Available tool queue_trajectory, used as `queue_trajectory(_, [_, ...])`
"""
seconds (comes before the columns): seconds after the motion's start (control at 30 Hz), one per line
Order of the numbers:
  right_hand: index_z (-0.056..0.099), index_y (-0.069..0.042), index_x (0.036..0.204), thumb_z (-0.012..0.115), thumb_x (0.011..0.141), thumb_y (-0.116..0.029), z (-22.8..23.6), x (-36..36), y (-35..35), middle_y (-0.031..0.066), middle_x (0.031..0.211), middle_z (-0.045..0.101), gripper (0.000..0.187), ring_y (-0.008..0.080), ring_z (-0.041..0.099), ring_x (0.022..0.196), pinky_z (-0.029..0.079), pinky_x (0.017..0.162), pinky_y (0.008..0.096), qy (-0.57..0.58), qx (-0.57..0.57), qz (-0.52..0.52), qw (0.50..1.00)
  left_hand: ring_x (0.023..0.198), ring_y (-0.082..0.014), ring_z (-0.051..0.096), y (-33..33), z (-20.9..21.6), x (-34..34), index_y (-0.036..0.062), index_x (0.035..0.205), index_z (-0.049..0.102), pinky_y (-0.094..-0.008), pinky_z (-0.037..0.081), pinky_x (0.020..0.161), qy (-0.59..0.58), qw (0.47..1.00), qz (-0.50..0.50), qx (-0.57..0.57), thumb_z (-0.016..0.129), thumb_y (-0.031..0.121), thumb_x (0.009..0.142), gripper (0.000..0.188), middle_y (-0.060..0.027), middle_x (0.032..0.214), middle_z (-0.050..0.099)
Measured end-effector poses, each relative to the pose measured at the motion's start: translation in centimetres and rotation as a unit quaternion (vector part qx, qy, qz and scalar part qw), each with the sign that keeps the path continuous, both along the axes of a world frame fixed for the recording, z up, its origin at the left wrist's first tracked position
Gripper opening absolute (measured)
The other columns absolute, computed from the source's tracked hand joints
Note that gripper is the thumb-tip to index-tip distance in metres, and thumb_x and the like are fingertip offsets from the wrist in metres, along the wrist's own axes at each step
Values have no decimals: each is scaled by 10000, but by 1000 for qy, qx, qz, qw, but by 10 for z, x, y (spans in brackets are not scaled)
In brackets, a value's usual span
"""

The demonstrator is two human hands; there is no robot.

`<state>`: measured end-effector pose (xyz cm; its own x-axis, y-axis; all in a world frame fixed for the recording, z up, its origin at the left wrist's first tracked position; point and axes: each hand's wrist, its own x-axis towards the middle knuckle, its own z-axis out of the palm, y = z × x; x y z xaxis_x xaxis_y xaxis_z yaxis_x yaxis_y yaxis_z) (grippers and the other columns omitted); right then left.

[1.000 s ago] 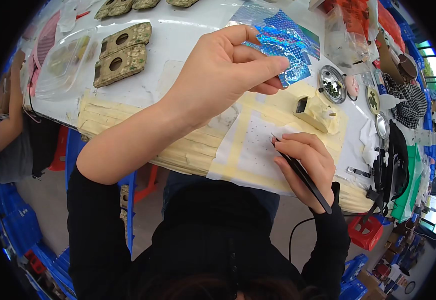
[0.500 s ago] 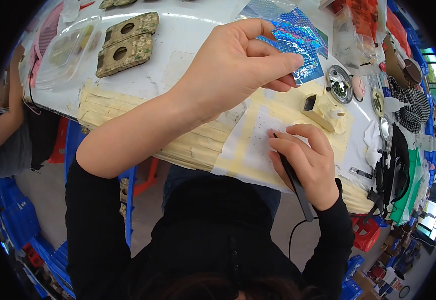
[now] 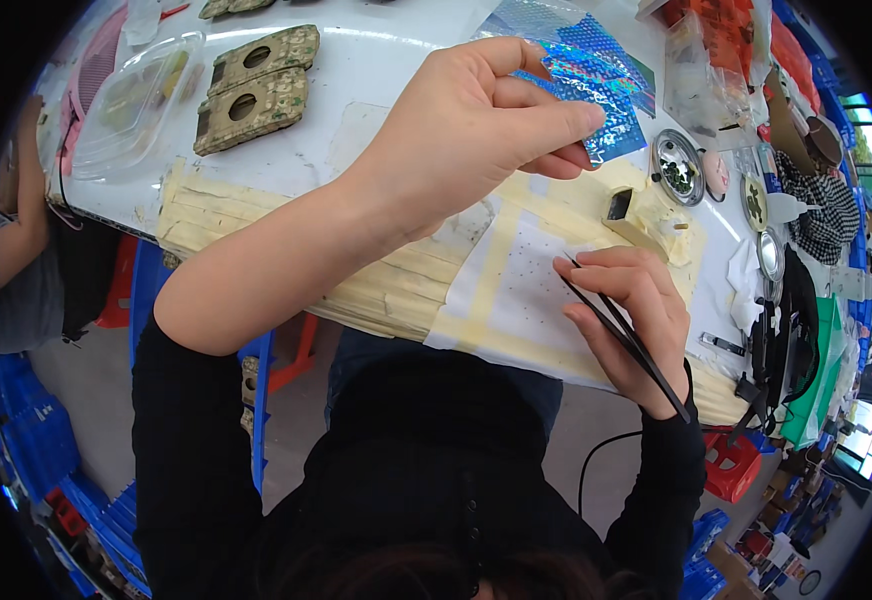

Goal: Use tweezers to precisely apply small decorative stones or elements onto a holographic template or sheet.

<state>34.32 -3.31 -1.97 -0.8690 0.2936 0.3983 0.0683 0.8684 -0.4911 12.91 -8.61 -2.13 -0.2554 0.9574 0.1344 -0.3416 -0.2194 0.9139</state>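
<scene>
My left hand [image 3: 501,130] is raised over the bench with its thumb and fingers brought together. What they pinch, if anything, cannot be made out against the shiny blue patterned film [image 3: 606,110] behind them. In my right hand [image 3: 641,310] is a pair of black tweezers [image 3: 631,345], its two prongs visibly apart. The tips are over a white paper sheet [image 3: 486,305] dotted with tiny dark specks and edged with yellowish tape. Just beyond that hand stands a tape-wrapped block [image 3: 651,220] with a dark opening at one end.
Two camouflage model tank hulls [image 3: 256,95] and a clear plastic box [image 3: 131,110] are at the far left. A round metal dish [image 3: 678,168] holds small dark green pieces at the right, near a nail clipper [image 3: 722,344]. Another person's arm [image 3: 28,190] shows at the left edge.
My right hand has shifted slightly right, and the tweezers have turned so both prongs now show spread apart. My left hand has barely moved.
</scene>
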Motion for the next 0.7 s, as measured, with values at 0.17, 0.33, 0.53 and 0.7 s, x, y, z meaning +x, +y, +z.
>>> queue_trajectory(0.17, [617, -6, 946, 784, 692, -51, 18, 7, -1, 126, 907, 680, 308, 259, 638, 853, 507, 741, 339, 60, -51, -20, 997, 787, -116, 665, -4, 5, 1, 15, 1101, 584, -243, 556, 728, 27, 999, -17, -43, 665, 143, 863, 282, -76, 895, 691])
queue_trajectory(0.33, [592, -10, 1012, 789, 696, -60, 35, 4, 15, 143, 956, 700, 377, 289, 648, 947, 518, 804, 353, 149, -10, -12, 989, 776, -109, 661, -8, 8, 5, 16, 1116, 574, -247, 561, 711, 10, 994, -72, -85, 668, 144, 860, 302, -71, 890, 690])
queue_trajectory(0.53, [606, -6, 966, 813, 664, -86, 23, -12, 16, 129, 941, 698, 375, 288, 657, 981, 520, 853, 418, 154, 57, -11, 986, 738, -125, 676, -8, 13, 8, 10, 1106, 561, -258, 579, 661, -16, 989, -111, -101, 644, 141, 880, 274, -89, 872, 688])
queue_trajectory(0.7, [610, -11, 946, 818, 660, -107, 16, -10, 17, 120, 923, 695, 368, 283, 668, 957, 524, 861, 443, 160, 59, -8, 985, 766, -167, 687, -9, 16, 10, -12, 1125, 510, -282, 589, 667, -24, 987, -112, -113, 642, 114, 878, 306, -116, 875, 681])
